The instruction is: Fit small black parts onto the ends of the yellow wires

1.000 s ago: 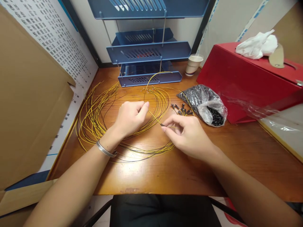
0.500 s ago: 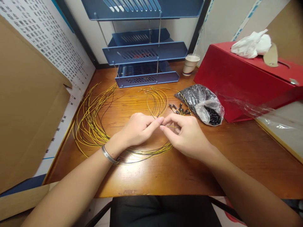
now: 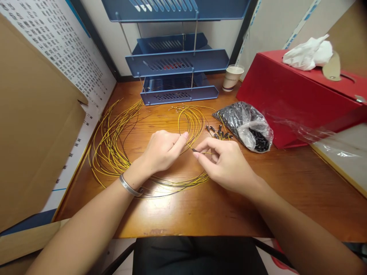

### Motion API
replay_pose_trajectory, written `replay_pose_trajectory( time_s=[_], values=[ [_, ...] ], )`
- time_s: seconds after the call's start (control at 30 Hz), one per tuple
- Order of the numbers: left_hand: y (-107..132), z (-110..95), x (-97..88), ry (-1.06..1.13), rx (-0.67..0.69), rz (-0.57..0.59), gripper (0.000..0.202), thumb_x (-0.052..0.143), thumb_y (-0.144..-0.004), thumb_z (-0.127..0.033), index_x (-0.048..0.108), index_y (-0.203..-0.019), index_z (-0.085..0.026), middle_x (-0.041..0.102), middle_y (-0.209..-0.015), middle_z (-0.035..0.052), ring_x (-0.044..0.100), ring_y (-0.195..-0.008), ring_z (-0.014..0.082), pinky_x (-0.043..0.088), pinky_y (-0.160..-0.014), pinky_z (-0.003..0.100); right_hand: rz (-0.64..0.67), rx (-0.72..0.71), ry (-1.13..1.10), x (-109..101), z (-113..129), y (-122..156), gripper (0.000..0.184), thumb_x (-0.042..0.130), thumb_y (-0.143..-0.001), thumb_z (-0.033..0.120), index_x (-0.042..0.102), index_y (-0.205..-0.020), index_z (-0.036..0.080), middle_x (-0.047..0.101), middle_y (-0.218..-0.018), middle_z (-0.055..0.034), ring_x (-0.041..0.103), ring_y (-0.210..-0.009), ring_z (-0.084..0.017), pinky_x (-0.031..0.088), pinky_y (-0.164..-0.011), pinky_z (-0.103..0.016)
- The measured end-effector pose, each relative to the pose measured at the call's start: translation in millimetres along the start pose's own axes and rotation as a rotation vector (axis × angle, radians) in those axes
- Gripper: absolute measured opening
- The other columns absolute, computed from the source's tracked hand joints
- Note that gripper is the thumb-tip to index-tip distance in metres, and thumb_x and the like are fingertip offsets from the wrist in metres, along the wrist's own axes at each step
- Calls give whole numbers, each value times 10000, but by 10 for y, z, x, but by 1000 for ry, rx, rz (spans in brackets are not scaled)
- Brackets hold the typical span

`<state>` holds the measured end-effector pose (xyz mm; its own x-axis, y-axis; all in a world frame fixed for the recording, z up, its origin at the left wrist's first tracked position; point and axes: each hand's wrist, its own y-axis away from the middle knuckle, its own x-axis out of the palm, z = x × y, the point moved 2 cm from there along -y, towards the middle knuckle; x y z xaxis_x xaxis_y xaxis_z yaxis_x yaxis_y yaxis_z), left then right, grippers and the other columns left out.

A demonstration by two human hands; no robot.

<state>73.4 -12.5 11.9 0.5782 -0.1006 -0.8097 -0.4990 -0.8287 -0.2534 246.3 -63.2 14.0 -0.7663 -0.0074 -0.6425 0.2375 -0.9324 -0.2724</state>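
My left hand (image 3: 166,150) is closed, thumb against the fingers, pinching a thin yellow wire (image 3: 189,146). The wire runs right to a small black sleeve-like piece (image 3: 195,150), pinched between the thumb and fingertips of my right hand (image 3: 226,162). Beyond my hands lies a loop of yellow wires (image 3: 197,118), its far ends fanned out. Several wires with black end pieces (image 3: 221,133) rest just past my right hand. A large coil of yellow and dark wires (image 3: 109,141) spreads on the left and passes beneath my left wrist.
A clear plastic bag (image 3: 243,122) of small black pieces lies at the right. Behind stand a blue tiered tray rack (image 3: 177,97), a paper cup (image 3: 232,78) and a red box (image 3: 286,99) with tissue on top. A cardboard panel (image 3: 37,126) borders the left.
My left hand has drawn away to the left from my right hand, so a stretch of wire and the black piece now show between them. My right hand has hardly moved.
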Motion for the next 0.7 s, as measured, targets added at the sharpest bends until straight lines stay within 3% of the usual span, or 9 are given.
replay_pose_trajectory(
  time_s=[0.2,0.3,0.5,0.7],
  values=[
    [-18,50,-60,-29,-45,-27,605,342,-1002,-422,431,-461,-167,409,-425,-7,368,-437,94,255,-545,280,-11,-5,21,-13,2,10,82,612,-828,201,667,-783,160,384,-462,80,306,-432,-62,301,-546,-239],
    [-17,86,-94,-46,-49,-59,616,336,-1006,-429,431,-460,-161,421,-429,-4,378,-439,90,255,-542,272,-23,-9,17,-17,5,12,71,617,-819,193,664,-777,160,372,-460,86,305,-427,-56,295,-545,-235],
    [-9,66,-138,-129,178,28,671,243,-1022,-497,455,-486,-155,457,-448,9,351,-422,85,224,-524,271,-10,13,4,-6,9,7,77,614,-822,200,661,-775,160,387,-474,84,310,-436,-52,289,-549,-231],
    [25,-82,-102,-251,274,104,545,383,-1007,-405,516,-542,-152,493,-476,6,368,-447,98,177,-534,291,9,10,16,-10,24,8,83,608,-819,187,661,-763,156,368,-472,85,304,-437,-46,281,-551,-229]
  ],
)
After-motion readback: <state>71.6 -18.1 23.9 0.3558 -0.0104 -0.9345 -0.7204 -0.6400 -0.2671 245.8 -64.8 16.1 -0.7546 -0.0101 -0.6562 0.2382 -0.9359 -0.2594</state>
